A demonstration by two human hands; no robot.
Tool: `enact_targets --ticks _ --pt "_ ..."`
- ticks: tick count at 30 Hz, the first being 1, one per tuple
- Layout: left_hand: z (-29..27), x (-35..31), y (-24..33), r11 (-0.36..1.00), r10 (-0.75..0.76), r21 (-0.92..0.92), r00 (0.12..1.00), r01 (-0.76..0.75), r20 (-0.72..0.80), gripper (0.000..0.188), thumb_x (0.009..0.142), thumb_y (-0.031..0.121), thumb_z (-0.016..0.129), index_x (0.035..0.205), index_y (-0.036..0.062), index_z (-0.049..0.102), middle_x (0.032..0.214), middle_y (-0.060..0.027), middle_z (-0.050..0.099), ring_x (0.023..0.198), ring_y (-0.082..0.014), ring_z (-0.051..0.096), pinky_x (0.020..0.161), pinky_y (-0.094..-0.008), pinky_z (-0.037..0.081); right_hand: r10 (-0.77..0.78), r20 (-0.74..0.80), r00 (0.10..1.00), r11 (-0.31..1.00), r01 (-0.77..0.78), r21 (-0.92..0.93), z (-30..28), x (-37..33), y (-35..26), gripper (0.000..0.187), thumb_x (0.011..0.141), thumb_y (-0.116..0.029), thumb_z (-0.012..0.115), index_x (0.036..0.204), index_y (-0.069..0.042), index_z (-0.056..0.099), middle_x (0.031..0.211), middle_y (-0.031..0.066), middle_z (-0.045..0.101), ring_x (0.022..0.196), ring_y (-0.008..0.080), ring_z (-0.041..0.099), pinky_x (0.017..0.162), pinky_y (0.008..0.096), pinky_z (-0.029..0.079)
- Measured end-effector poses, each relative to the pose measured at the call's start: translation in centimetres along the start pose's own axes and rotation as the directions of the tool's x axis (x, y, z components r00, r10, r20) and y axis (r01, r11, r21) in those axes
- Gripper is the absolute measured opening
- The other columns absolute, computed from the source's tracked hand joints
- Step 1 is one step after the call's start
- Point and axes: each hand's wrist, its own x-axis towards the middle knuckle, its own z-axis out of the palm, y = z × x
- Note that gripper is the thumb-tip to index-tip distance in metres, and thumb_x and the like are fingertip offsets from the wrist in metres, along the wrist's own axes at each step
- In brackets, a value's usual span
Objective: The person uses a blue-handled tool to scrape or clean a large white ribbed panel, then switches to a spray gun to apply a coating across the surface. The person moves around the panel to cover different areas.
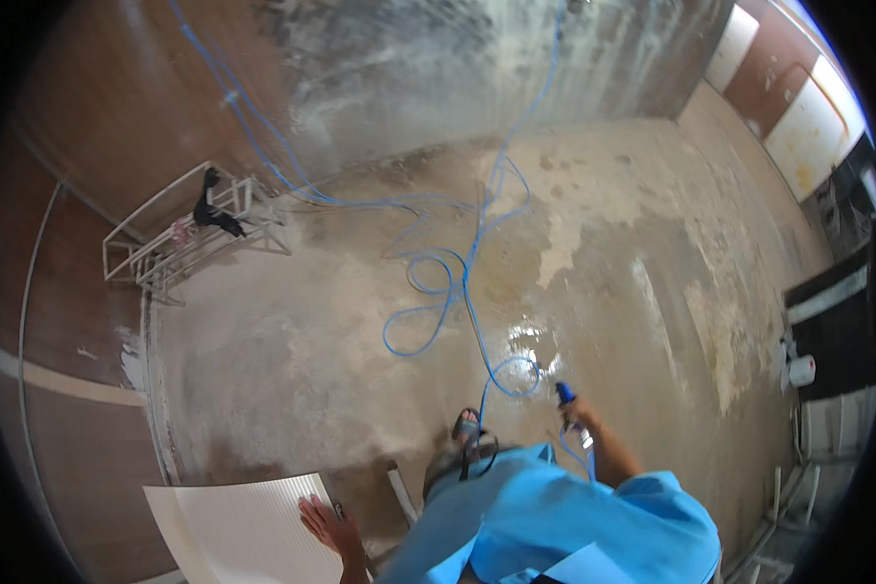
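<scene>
My right hand (579,414) is closed around a blue spray nozzle (565,393) on the end of a thin blue hose (428,292) that loops across the wet concrete floor. My left hand (326,521) rests flat, fingers spread, on the edge of a white ribbed panel (238,530) at the lower left. My sandalled foot (467,428) stands on the floor between the two hands. I wear a light blue shirt.
A white metal rack (180,238) with a black cloth on it lies by the brown wall at the left. The floor (652,292) is wet and patchy. A white roll (801,370) sits on a dark fixture at the right. The hose runs up the far wall.
</scene>
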Motion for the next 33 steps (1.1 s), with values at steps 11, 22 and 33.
enact_targets --ticks 11,22,33 --pt "6.9 6.8 13.0 0.591 -0.588 0.489 0.757 0.642 -0.285 0.055 0.106 0.036 0.038 0.157 0.0173 0.038 0.161 -0.0033 0.04 0.144 -0.0236 0.041 0.115 -0.0455 0.038 -0.517 -0.849 0.114 0.85 -0.047 -0.524 -56.1 2.1 -24.3 0.032 0.091 -0.011 0.064 0.121 -0.006 0.07 0.112 0.0241 0.071 0.101 0.0412 0.069 0.086 0.0429 0.054" --pt "15.3 43.1 75.7 0.312 0.214 -0.68 0.648 0.663 0.731 0.056 0.097 0.034 0.065 0.141 0.0008 0.055 0.136 -0.0136 0.063 0.123 -0.0315 0.059 0.101 -0.0418 0.049 -0.73 -0.377 -0.571 0.53 -0.124 -0.839 -71.3 9.2 -59.4 0.04 0.088 0.003 0.066 0.121 -0.018 0.071 0.148 0.0103 0.057 0.141 0.0377 0.048 0.117 0.054 0.036" --pt "15.5 55.1 105.3 0.86 0.34 -0.509 0.787 -0.038 0.515 0.066 0.089 0.053 0.065 0.134 0.0053 0.062 0.126 -0.0241 0.067 0.119 -0.042 0.063 0.101 -0.0502 0.049 0.486 -0.729 0.482 0.077 0.807 0.585 -85.4 60.6 -45.9 0.047 0.088 -0.017 0.073 0.13 -0.001 0.063 0.121 0.0151 0.068 0.102 0.0314 0.07 0.086 0.0514 0.057"
